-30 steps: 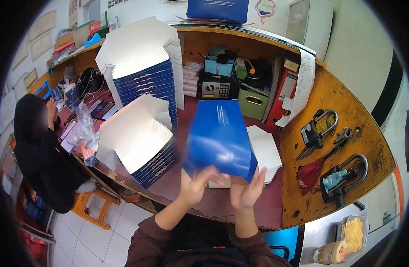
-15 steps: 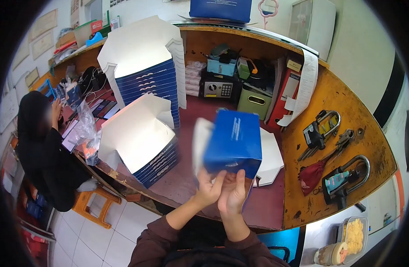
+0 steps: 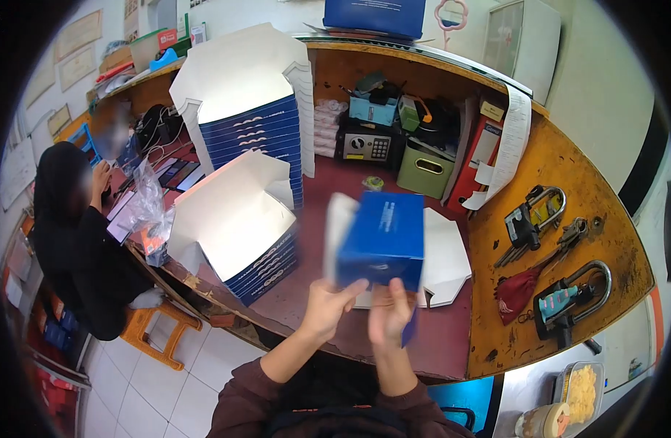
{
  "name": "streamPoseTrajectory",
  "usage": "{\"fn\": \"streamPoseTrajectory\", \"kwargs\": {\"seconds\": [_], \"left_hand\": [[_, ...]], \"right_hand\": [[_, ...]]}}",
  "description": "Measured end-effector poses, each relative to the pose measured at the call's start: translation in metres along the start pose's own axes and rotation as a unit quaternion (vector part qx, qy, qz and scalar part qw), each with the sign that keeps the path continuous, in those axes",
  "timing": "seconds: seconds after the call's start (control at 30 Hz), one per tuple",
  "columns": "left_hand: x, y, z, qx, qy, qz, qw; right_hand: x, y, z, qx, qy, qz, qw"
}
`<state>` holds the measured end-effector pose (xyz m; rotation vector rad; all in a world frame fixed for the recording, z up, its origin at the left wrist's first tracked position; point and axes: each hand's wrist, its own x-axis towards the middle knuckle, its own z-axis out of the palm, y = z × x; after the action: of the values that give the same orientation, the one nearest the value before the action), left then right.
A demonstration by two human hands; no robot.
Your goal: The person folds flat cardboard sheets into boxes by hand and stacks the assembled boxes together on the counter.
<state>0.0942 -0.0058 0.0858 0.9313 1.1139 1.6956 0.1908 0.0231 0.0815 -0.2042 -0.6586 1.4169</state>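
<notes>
A blue cardboard box with white inner flaps is held over the red desktop, its near end facing me. My left hand is at the box's lower left corner, thumb reaching toward the edge. My right hand grips the near end from below, slightly blurred, with its thumb up against the blue face. Behind the box on the right lies a white opened carton piece. Left of my hands stands a short stack of nested open boxes, and behind it a taller stack.
A person in black sits at the left near an orange stool. Beyond the box are a safe and a green bin. Padlocks and a red pouch lie on the wooden panel at right.
The view has shifted slightly, so the desk's contents appear lower and further right. My left hand has moved a little left and apart from my right hand. The box remains between them.
</notes>
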Motion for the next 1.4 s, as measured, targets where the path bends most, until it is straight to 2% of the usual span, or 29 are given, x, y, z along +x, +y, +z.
{"fn": "streamPoseTrajectory", "kwargs": {"seconds": [0.07,0.13,0.2,0.23,0.27,0.3,0.33,0.37,0.4,0.47,0.5,0.53,0.57,0.6,0.67,0.7,0.73,0.8,0.83,0.87,0.9,0.97,1.0,1.03,1.07,1.1,1.27,1.37,1.4], "left_hand": [[0.003,0.004,0.000,-0.159,-0.029,-0.061,0.985],[0.006,0.015,-0.005,-0.140,-0.028,-0.089,0.986],[0.001,0.032,-0.013,0.154,-0.146,-0.152,0.965],[-0.003,0.039,-0.022,0.326,-0.232,-0.151,0.904],[-0.010,0.046,-0.023,0.326,-0.230,-0.150,0.904],[-0.021,0.056,-0.022,0.462,-0.125,0.063,0.876],[-0.028,0.060,-0.024,0.564,-0.011,0.267,0.782],[-0.024,0.062,-0.023,0.536,0.041,0.322,0.780],[-0.017,0.062,-0.024,0.538,0.047,0.316,0.780],[-0.002,0.053,-0.035,0.432,-0.040,0.257,0.863],[0.011,0.029,-0.054,0.348,-0.085,0.148,0.922],[0.007,0.034,-0.057,0.349,-0.077,0.144,0.923],[0.003,0.042,-0.057,0.223,-0.066,0.061,0.971],[0.000,0.046,-0.059,0.090,-0.055,-0.022,0.994],[-0.008,0.034,-0.084,0.024,-0.035,-0.014,0.999],[-0.012,0.028,-0.096,-0.009,-0.025,-0.008,1.000],[-0.020,0.034,-0.109,-0.007,-0.011,0.020,1.000],[-0.035,0.053,-0.159,0.225,-0.011,0.069,0.972],[-0.038,0.067,-0.175,0.398,0.039,0.174,0.900],[-0.038,0.079,-0.187,0.552,0.086,0.270,0.784],[-0.038,0.081,-0.200,0.554,0.086,0.270,0.783],[-0.034,0.076,-0.222,0.619,0.084,0.273,0.732],[-0.032,0.077,-0.226,0.620,0.087,0.273,0.731],[-0.029,0.078,-0.229,0.650,0.054,0.299,0.697],[-0.026,0.079,-0.232,0.677,0.021,0.325,0.660],[-0.022,0.079,-0.232,0.654,0.001,0.348,0.672],[-0.019,0.072,-0.222,0.605,-0.033,0.403,0.686],[-0.020,0.067,-0.219,0.595,-0.041,0.398,0.697],[-0.020,0.066,-0.219,0.584,-0.043,0.391,0.710]], "right_hand": [[-0.009,0.010,0.005,0.099,0.007,0.088,0.991],[-0.003,0.008,0.004,0.053,0.016,0.075,0.996],[0.002,-0.004,0.009,-0.021,-0.008,0.028,0.999],[0.007,-0.006,0.007,-0.088,0.020,-0.006,0.996],[0.011,-0.008,0.002,-0.185,0.029,-0.027,0.982],[0.013,-0.011,0.002,-0.245,-0.005,-0.017,0.969],[0.014,-0.014,0.002,-0.305,-0.040,-0.005,0.952],[0.017,-0.013,-0.013,-0.305,-0.042,0.002,0.951],[0.024,-0.008,-0.036,-0.504,-0.174,-0.092,0.841],[0.020,-0.005,-0.031,-0.657,-0.305,-0.176,0.667],[0.014,-0.015,0.003,-0.658,-0.355,-0.144,0.648],[0.007,-0.024,0.036,-0.656,-0.404,-0.112,0.628],[0.000,-0.027,0.061,-0.713,-0.357,-0.136,0.588],[-0.003,-0.021,0.067,-0.711,-0.361,-0.133,0.588],[-0.009,-0.012,0.076,-0.754,-0.422,-0.236,0.445],[-0.007,-0.008,0.085,-0.741,-0.453,-0.260,0.423],[-0.006,-0.005,0.098,-0.739,-0.456,-0.259,0.422],[-0.004,0.004,0.125,-0.682,-0.540,-0.237,0.433],[-0.004,0.014,0.135,-0.681,-0.539,-0.239,0.435],[-0.004,0.024,0.145,-0.640,-0.565,-0.254,0.455],[-0.005,0.036,0.154,-0.597,-0.591,-0.267,0.473],[-0.003,0.057,0.171,-0.589,-0.617,-0.235,0.466],[-0.002,0.065,0.178,-0.587,-0.628,-0.215,0.464],[0.001,0.070,0.182,-0.585,-0.629,-0.216,0.464],[0.003,0.074,0.186,-0.603,-0.623,-0.160,0.471],[0.005,0.077,0.188,-0.620,-0.614,-0.104,0.476],[0.016,0.083,0.176,-0.663,-0.590,-0.073,0.455],[0.007,0.082,0.167,-0.669,-0.595,-0.091,0.435],[0.007,0.088,0.159,-0.648,-0.603,-0.162,0.436]]}}
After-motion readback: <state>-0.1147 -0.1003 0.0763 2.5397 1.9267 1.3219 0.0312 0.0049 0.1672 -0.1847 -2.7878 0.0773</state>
